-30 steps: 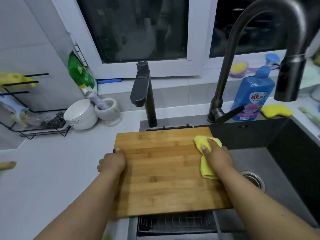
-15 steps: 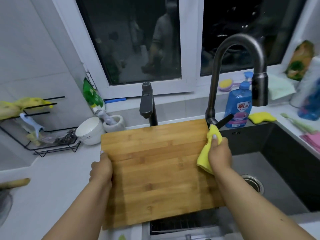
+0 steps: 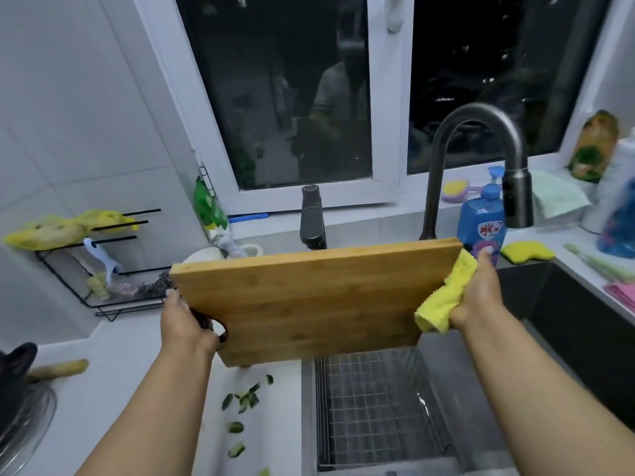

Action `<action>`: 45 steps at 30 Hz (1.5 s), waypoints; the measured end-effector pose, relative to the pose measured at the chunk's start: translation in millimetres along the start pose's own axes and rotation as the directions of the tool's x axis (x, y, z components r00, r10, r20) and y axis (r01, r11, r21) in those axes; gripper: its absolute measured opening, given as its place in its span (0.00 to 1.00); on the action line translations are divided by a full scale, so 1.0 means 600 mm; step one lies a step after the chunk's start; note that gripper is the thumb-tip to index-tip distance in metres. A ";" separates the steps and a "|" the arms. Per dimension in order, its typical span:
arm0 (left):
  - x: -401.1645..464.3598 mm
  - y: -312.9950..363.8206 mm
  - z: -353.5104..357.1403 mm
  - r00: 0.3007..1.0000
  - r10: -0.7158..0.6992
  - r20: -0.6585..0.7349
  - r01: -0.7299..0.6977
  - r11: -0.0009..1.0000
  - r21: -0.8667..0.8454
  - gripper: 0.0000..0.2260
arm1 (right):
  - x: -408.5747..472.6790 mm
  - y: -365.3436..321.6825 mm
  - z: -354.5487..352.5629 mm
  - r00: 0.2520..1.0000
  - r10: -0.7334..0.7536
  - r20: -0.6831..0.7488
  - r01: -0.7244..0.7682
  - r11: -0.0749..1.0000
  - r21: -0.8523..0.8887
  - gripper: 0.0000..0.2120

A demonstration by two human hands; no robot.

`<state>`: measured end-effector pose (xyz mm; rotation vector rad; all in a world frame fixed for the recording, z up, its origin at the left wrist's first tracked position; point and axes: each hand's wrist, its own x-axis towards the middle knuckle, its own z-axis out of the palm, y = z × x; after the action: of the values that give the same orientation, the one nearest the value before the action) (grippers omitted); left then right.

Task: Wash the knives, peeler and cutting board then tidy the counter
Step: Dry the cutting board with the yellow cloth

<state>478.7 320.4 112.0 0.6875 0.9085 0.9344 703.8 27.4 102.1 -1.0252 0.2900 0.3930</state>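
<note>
A bamboo cutting board (image 3: 316, 300) is lifted off the counter and tilted up in front of me, above the sink's left edge. My left hand (image 3: 184, 321) grips its left edge, near a dark loop under the board. My right hand (image 3: 479, 295) grips the right edge through a folded yellow cloth (image 3: 446, 300). No knife or peeler can be made out for certain.
A wire basket (image 3: 378, 407) sits in the dark sink (image 3: 567, 321). Green peel scraps (image 3: 244, 403) lie on the white counter. Behind stand two dark taps (image 3: 477, 166), a blue soap bottle (image 3: 481, 225), a yellow sponge (image 3: 525, 251), a wall rack (image 3: 103, 262) and bowls.
The board has risen from lying flat over the sink to being held up and tilted. My right hand went from wiping its top to gripping its right edge with the cloth.
</note>
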 end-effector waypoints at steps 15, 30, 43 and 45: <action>0.025 -0.030 -0.101 0.810 -0.519 0.272 0.311 0.774 0.551 0.19 | 0.022 0.058 -0.105 0.952 0.142 0.271 0.017 0.861 -0.508 0.18; 0.006 -0.133 -0.094 0.917 -0.327 0.230 0.064 0.688 0.723 0.15 | 0.049 0.054 -0.143 0.961 -0.019 0.276 0.231 0.602 -0.764 0.20; 0.013 -0.191 -0.063 0.927 -0.173 0.332 -0.365 -0.218 0.905 0.18 | 0.088 0.092 -0.167 0.975 0.009 0.220 0.198 0.401 -0.895 0.23; 0.021 -0.195 -0.063 0.929 -0.154 0.335 -0.365 -0.249 0.897 0.19 | 0.093 0.099 -0.171 0.979 0.028 0.203 0.176 0.387 -0.905 0.22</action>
<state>492.3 284.6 -5.3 2.4156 1.1842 -0.1645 721.9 -24.4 -16.8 -2.1159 -0.2196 0.5856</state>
